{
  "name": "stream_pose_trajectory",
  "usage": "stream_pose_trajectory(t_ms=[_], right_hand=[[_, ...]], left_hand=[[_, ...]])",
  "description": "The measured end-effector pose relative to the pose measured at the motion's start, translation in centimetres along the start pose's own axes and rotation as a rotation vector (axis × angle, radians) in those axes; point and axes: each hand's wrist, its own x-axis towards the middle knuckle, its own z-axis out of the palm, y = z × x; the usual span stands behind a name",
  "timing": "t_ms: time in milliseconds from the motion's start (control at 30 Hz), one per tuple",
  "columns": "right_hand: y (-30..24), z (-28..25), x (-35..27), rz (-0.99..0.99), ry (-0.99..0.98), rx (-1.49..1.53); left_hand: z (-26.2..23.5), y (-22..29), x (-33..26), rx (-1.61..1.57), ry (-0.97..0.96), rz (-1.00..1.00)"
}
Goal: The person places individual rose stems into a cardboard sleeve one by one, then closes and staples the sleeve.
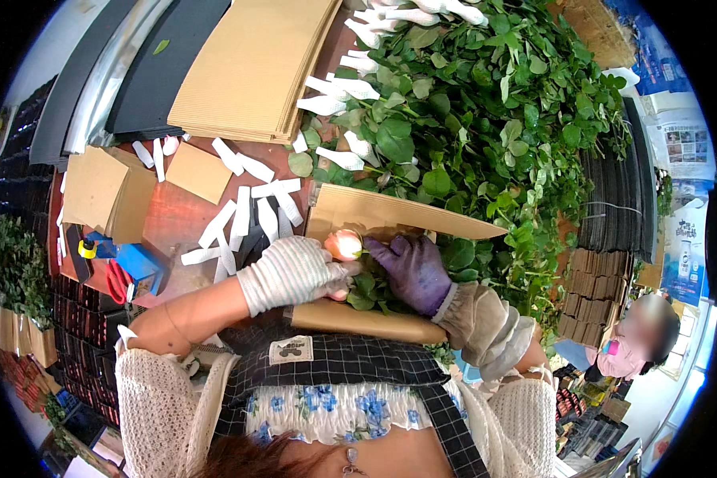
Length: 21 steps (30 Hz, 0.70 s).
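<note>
A pale pink rose (343, 244) lies head-up over an opened brown cardboard wrap (366, 320) in front of me. My left hand (295, 275), in a white striped glove, is closed beside the bloom, its curled fingers at the rose. From the other side my right hand (418, 275), in a purple glove, reaches in with the fingers apart and the index finger stretched toward the bloom. Green rose leaves (364, 291) show between the hands. The wrap's far flap (398, 211) stands up behind them; the stem is hidden.
Many leafy rose stems (526, 119) pile up far right, with white net-sleeved buds (323, 103) along their left side. Loose white sleeves (239, 215), flat cardboard sheets (247, 64), red-handled scissors (118, 280) and a blue box (139, 267) lie left. A person (629, 342) is at the right.
</note>
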Motion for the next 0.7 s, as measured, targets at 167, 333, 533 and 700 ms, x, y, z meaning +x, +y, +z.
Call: stream_pose_trajectory(t_ms=[167,333,533,700], right_hand=[[0.0,-0.8,0.1,-0.012,0.040,0.040],[-0.8,0.0,1.8,0.126,-0.102,0.031],[0.1,-7.2,-2.4,0.206,0.379,0.501],[1.0,-9.3,-5.3,0.230,0.615,0.826]], left_hand=[[-0.1,0.2,0.1,0.030,-0.151,-0.038],[0.1,-0.4,0.2,-0.005,-0.137,0.016],[-1.1,0.1,0.2,-0.066,-0.123,-0.032],[-5.5,3.1,1.9,-0.261,0.581,0.176]])
